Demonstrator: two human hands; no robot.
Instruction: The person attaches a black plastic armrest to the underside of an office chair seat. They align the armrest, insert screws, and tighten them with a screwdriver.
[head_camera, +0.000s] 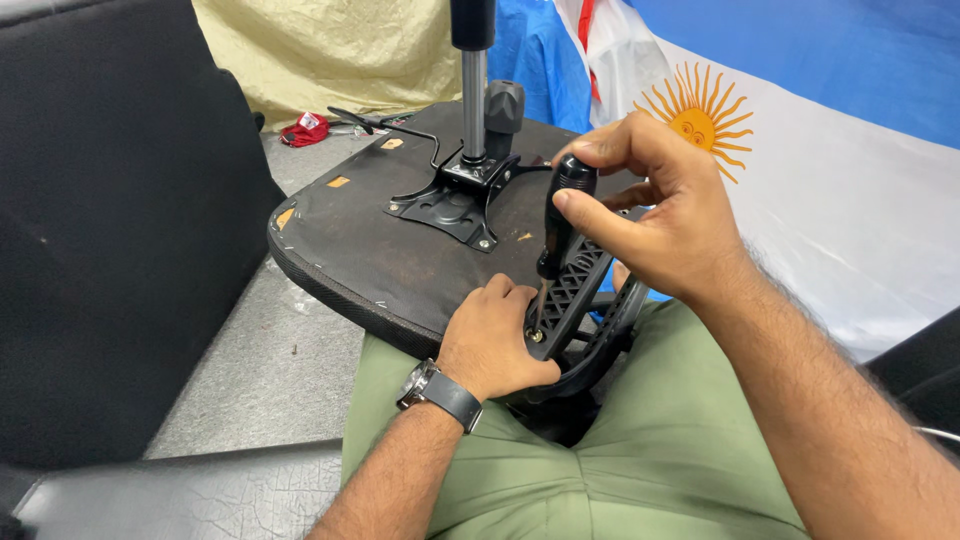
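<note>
Right hand (655, 205) raised, fingers curled; left hand (492, 340) pressed down flat.

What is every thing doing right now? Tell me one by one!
Seat: upside down, resting on the person's lap.
Screwdriver: upright, tip down at a screw.
Screw: in the armrest bracket.
Armrest: lying against the seat edge.
Right hand: gripping the screwdriver handle.
Left hand: pressed on the seat edge beside the screw.
Metal post: standing up from the seat plate.
</note>
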